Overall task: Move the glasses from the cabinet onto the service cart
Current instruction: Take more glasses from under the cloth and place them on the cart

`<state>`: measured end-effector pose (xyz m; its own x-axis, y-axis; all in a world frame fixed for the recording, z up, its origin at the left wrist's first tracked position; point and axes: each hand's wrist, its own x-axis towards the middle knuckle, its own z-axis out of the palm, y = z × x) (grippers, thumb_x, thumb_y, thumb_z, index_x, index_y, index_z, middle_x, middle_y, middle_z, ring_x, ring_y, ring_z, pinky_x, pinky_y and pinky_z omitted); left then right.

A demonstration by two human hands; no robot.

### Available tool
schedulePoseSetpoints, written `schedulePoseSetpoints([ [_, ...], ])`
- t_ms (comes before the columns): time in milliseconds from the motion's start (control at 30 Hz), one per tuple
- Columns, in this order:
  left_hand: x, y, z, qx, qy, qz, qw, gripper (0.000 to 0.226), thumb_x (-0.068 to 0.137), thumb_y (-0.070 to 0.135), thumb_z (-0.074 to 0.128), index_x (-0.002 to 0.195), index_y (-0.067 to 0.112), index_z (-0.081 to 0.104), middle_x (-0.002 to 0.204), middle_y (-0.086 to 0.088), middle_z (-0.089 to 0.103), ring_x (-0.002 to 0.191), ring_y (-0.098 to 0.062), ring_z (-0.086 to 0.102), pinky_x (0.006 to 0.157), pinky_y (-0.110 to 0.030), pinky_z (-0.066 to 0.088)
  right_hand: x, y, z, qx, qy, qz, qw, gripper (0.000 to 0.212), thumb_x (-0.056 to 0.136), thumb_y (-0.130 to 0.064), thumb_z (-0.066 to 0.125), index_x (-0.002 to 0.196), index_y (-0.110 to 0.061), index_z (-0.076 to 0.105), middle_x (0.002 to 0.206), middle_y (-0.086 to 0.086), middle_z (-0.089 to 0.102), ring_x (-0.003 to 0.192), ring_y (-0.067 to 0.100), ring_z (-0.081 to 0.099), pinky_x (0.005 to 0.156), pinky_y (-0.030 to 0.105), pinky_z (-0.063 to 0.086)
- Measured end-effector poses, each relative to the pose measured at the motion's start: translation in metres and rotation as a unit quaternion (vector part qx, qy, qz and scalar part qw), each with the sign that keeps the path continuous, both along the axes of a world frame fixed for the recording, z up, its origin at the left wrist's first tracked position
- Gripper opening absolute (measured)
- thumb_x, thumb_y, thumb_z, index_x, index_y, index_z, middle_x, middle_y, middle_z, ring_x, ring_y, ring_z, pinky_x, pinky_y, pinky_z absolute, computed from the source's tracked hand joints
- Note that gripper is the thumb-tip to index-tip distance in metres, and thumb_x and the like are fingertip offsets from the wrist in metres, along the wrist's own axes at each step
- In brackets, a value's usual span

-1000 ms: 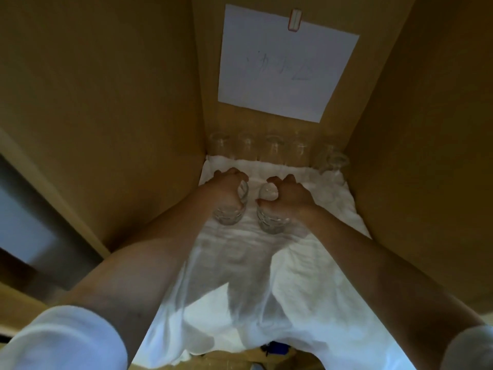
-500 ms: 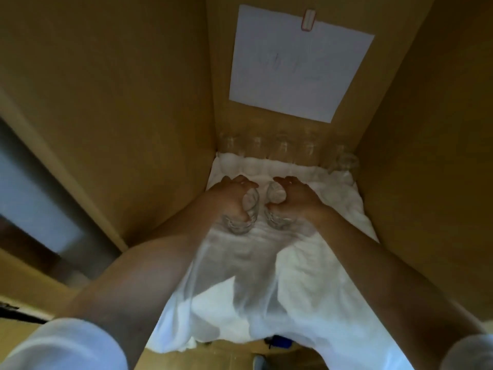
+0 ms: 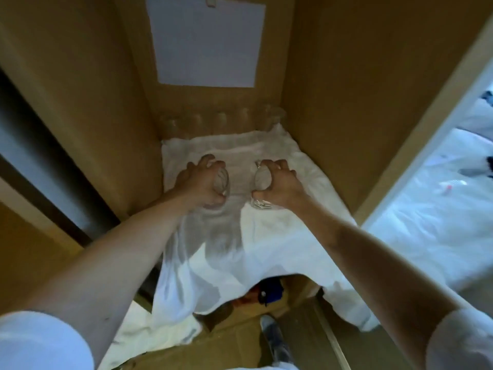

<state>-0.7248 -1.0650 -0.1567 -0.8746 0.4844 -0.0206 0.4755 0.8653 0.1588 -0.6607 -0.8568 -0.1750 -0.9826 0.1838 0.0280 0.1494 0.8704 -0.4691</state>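
Inside a wooden cabinet (image 3: 346, 76), both my hands are over a white cloth (image 3: 266, 236) that covers the shelf. My left hand (image 3: 200, 182) grips a clear glass (image 3: 222, 181), fingers curled round it. My right hand (image 3: 280, 184) grips a second clear glass (image 3: 260, 188) the same way. The two glasses are held apart, a little above the cloth. A row of several more clear glasses (image 3: 221, 120) stands along the back wall. The service cart is not in view.
A white sheet of paper (image 3: 205, 41) is clipped to the cabinet's back wall. Wooden side walls close in left and right. The cloth hangs over the shelf's front edge. A shoe (image 3: 274, 340) stands on the floor below; a bright white-covered area (image 3: 426, 222) lies at right.
Both hands have drawn back from the rear row with a glass each and spread apart. The camera view has shifted, showing more of the room at right.
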Motion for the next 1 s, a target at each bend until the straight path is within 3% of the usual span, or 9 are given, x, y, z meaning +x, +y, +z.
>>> schedulePoseSetpoints([
  [67, 0.011, 0.011, 0.007, 0.003, -0.036, -0.059, 0.998, 0.097, 0.057, 0.056, 0.077, 0.141, 0.038, 0.031, 0.149, 0.005, 0.026, 0.127, -0.029, 0.039, 0.101, -0.036, 0.039, 0.031, 0.009, -0.001, -0.003, -0.007, -0.028, 1.000, 0.084, 0.064, -0.050, 0.074, 0.136, -0.038, 0.033, 0.134, 0.004, 0.035, 0.118, 0.035, 0.047, 0.095, 0.037, 0.041],
  [167, 0.034, 0.037, 0.016, -0.003, -0.094, -0.139, 0.986, 0.103, 0.042, 0.063, 0.069, 0.137, 0.039, 0.037, 0.139, 0.004, 0.039, 0.125, -0.022, 0.046, 0.101, -0.035, 0.042, 0.070, 0.021, 0.000, -0.022, -0.014, -0.077, 0.997, 0.086, 0.063, -0.050, 0.074, 0.138, -0.038, 0.032, 0.136, 0.003, 0.035, 0.117, 0.035, 0.049, 0.091, 0.036, 0.046],
  [333, 0.071, 0.087, 0.018, -0.073, -0.073, -0.224, 0.969, 0.089, 0.057, 0.052, 0.079, 0.136, 0.042, 0.036, 0.138, 0.007, 0.040, 0.122, -0.021, 0.048, 0.096, -0.037, 0.044, 0.121, 0.043, 0.002, -0.032, -0.015, -0.127, 0.991, 0.086, 0.062, -0.053, 0.074, 0.137, -0.040, 0.035, 0.138, 0.001, 0.038, 0.122, 0.031, 0.047, 0.094, 0.041, 0.048],
  [433, 0.085, 0.107, 0.018, -0.105, -0.075, -0.263, 0.956, 0.087, 0.061, 0.057, 0.075, 0.136, 0.044, 0.033, 0.140, 0.009, 0.039, 0.122, -0.019, 0.047, 0.096, -0.038, 0.045, 0.154, 0.062, -0.009, -0.023, -0.046, -0.128, 0.990, 0.083, 0.061, -0.057, 0.075, 0.134, -0.042, 0.039, 0.135, 0.002, 0.040, 0.121, 0.031, 0.047, 0.096, 0.042, 0.047],
  [600, 0.131, 0.156, 0.019, -0.151, -0.053, -0.334, 0.929, 0.092, 0.063, 0.064, 0.073, 0.141, 0.042, 0.029, 0.143, 0.012, 0.036, 0.125, -0.016, 0.045, 0.089, -0.032, 0.045, 0.220, 0.101, -0.035, -0.060, -0.076, -0.178, 0.979, 0.078, 0.067, -0.045, 0.078, 0.136, -0.033, 0.043, 0.133, 0.007, 0.040, 0.122, 0.032, 0.043, 0.100, 0.038, 0.038],
  [700, 0.164, 0.200, 0.009, -0.143, -0.090, -0.363, 0.916, 0.093, 0.060, 0.063, 0.075, 0.140, 0.042, 0.031, 0.145, 0.011, 0.035, 0.127, -0.016, 0.044, 0.099, -0.039, 0.044, 0.265, 0.132, -0.043, -0.055, -0.097, -0.202, 0.973, 0.080, 0.067, -0.048, 0.076, 0.137, -0.035, 0.041, 0.133, 0.006, 0.041, 0.121, 0.031, 0.046, 0.097, 0.038, 0.041],
  [867, 0.241, 0.294, -0.004, -0.165, -0.096, -0.416, 0.889, 0.086, 0.066, 0.057, 0.076, 0.139, 0.039, 0.033, 0.142, 0.005, 0.039, 0.127, -0.020, 0.045, 0.100, -0.032, 0.041, 0.365, 0.202, -0.034, -0.050, -0.114, -0.282, 0.951, 0.079, 0.070, -0.056, 0.072, 0.139, -0.036, 0.038, 0.138, 0.002, 0.040, 0.123, 0.027, 0.047, 0.098, 0.039, 0.043],
  [1000, 0.311, 0.378, -0.009, -0.178, -0.084, -0.459, 0.867, 0.087, 0.065, 0.058, 0.075, 0.139, 0.041, 0.033, 0.142, 0.004, 0.037, 0.126, -0.023, 0.045, 0.098, -0.037, 0.043, 0.467, 0.268, -0.020, -0.042, -0.124, -0.363, 0.923, 0.080, 0.066, -0.058, 0.073, 0.136, -0.041, 0.040, 0.134, 0.001, 0.041, 0.123, 0.028, 0.047, 0.100, 0.040, 0.044],
])
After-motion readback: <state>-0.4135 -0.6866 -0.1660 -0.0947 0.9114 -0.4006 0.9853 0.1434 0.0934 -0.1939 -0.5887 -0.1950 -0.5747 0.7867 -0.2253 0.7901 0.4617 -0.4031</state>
